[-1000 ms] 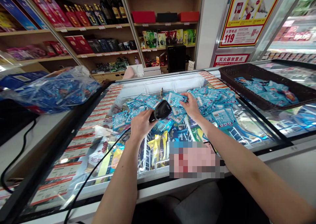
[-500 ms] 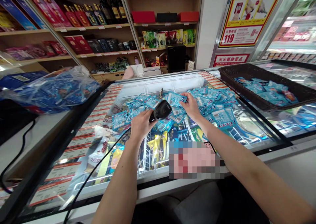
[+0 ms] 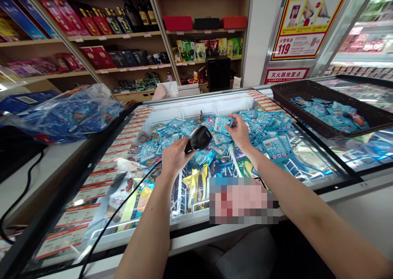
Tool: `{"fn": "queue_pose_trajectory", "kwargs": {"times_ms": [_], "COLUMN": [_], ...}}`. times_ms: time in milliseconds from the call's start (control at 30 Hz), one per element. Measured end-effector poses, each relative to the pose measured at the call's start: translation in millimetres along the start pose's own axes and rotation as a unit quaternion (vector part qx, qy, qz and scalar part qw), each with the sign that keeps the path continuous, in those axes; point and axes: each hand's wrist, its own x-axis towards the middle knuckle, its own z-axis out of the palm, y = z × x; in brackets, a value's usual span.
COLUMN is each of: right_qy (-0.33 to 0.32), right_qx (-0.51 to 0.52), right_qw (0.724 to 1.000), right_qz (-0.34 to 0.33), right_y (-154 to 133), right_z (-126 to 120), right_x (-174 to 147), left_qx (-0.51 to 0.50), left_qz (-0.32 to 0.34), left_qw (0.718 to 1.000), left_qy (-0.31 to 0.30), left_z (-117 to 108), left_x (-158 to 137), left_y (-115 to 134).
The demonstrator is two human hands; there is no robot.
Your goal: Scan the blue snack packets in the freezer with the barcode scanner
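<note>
My left hand (image 3: pixel 175 156) is wrapped round the handle of a black, corded barcode scanner (image 3: pixel 200 138), its head pointing up and to the right. Just right of the scanner, my right hand (image 3: pixel 239 130) pinches the edge of a small blue packet (image 3: pixel 221 124) with a white barcode label facing up. Many similar blue packets (image 3: pixel 273 146) lie scattered over the glass top of a chest freezer (image 3: pixel 215 95), on both sides of my hands. Beneath the glass, yellow ice-cream wrappers (image 3: pixel 196 184) show in white wire baskets.
A dark brown tray (image 3: pixel 325 127) holding more blue packets stands at the right. On the left is a clear plastic bag (image 3: pixel 70 113) full of blue packages. The scanner's cable (image 3: pixel 123 201) runs down across the freezer. A blurred pink item (image 3: pixel 242 201) lies at the front edge.
My right hand has shifted slightly to the right with the blue packet, away from the scanner, and the packet's label shows more fully. The left hand with the scanner has barely moved.
</note>
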Motion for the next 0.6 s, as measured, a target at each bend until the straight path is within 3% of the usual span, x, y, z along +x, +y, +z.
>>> {"fn": "queue_pose_trajectory", "kwargs": {"times_ms": [167,300,367,500,600], "right_qy": [0.064,0.104,0.077,-0.071,-0.107], "right_qx": [-0.159,-0.222,-0.234,-0.264,-0.302], "right_qw": [0.985,0.970,0.969,0.955,0.939], "right_qz": [-0.001,0.006,-0.015,-0.112,-0.127], "right_y": [8,10,6,-2,-1], "right_z": [-22,-32,-31,-24,-19], "right_x": [6,6,4,-2,-4], "left_qx": [0.001,0.012,0.016,0.025,0.035], "left_qz": [-0.027,-0.065,-0.074,-0.098,-0.114], "left_qw": [1.000,0.998,0.997,0.994,0.992], "left_qy": [0.004,0.009,0.017,0.030,0.031], "left_z": [-4,-7,-8,-10,-14], "left_x": [0,1,1,-1,0], "left_y": [0,-1,-2,-5,-7]}}
